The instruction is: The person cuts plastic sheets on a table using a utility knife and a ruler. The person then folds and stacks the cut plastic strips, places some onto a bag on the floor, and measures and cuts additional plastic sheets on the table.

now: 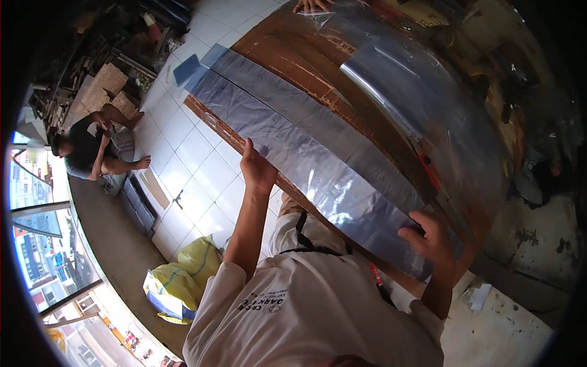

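Note:
A long strip of clear plastic sheet (318, 165) lies along the near edge of a big brown wooden table (287, 55). My left hand (257, 168) pinches the near edge of the strip about halfway along. My right hand (431, 235) presses flat on the strip's right end, fingers spread on the plastic. A second, wider clear sheet (403, 79) covers the table's far right part. Another person's hand (312, 5) rests on the far edge of the table at the top.
A person sits on the white tiled floor (189, 159) at the left (92, 150), beside stacked wood pieces (104, 88). A yellow sack (183, 275) lies near my left side. Dark clutter crowds the right wall; scraps (480, 296) lie on the stained floor.

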The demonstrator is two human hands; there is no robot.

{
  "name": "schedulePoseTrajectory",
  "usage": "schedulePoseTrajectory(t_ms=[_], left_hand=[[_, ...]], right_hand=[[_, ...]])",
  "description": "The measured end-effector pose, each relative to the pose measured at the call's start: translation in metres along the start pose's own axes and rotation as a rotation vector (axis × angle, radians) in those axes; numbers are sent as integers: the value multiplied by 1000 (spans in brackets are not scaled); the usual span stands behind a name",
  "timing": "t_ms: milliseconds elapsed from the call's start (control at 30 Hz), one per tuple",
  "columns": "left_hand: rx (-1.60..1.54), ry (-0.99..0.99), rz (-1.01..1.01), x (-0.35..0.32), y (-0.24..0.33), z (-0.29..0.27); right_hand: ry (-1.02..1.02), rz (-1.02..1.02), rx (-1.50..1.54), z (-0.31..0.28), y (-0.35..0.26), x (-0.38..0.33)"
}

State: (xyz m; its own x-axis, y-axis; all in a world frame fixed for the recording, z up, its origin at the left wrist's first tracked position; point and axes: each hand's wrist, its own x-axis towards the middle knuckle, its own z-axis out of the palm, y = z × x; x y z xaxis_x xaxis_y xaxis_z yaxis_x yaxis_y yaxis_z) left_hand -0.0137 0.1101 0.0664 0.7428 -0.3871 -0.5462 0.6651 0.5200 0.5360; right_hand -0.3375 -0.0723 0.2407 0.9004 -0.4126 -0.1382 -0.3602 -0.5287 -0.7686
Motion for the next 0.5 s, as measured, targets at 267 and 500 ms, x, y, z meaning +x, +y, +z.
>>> schedulePoseTrajectory(t_ms=[267,500], left_hand=[[-30,-85,279,58,78,-2],[-7,-474,165,122,48,133]], right_hand=[[-29,328,-64,-58,35,-40],[141,625,-400,-94,110,-1]])
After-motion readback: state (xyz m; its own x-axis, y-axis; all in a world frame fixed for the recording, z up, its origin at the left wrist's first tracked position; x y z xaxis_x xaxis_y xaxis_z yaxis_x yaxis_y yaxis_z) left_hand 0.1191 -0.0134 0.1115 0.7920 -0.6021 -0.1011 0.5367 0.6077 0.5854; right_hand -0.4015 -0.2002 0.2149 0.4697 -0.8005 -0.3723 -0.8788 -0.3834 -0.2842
